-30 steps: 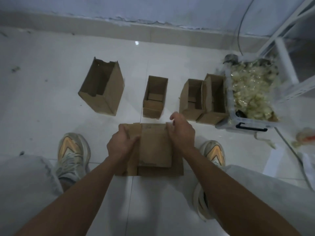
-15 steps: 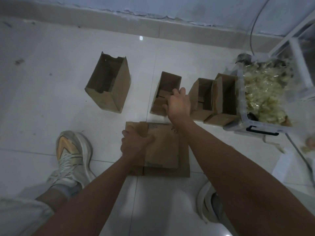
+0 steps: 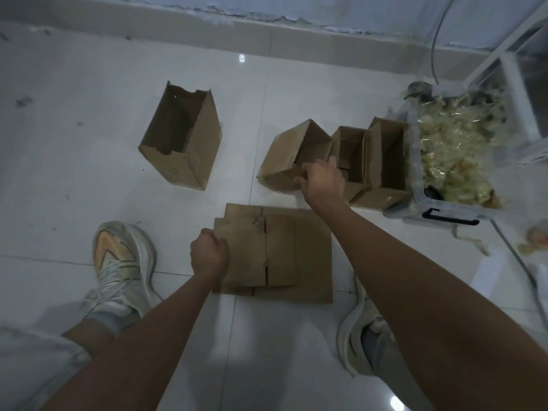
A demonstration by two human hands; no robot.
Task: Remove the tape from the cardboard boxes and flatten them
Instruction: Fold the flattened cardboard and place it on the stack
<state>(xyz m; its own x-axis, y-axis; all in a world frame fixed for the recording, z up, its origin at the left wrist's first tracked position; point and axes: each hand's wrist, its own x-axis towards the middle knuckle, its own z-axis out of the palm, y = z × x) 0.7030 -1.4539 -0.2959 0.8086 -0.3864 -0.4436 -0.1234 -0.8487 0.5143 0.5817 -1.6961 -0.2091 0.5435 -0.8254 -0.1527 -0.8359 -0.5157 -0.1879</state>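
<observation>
Right hand [image 3: 321, 179] grips tilted small cardboard box [image 3: 292, 157] by its near rim; lift clear of neighbours while the curled left hand [image 3: 209, 252] steadies the flattened stack [image 3: 296, 256].

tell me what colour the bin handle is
Black; the handle on the clear bin shows in the head view.

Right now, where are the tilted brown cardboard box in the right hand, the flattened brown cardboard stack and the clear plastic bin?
tilted brown cardboard box [image 3: 284, 158]: head view, outer side wall.
flattened brown cardboard stack [image 3: 311, 256]: head view, top sheet.
clear plastic bin [image 3: 415, 173]: head view, near-left wall.
</observation>
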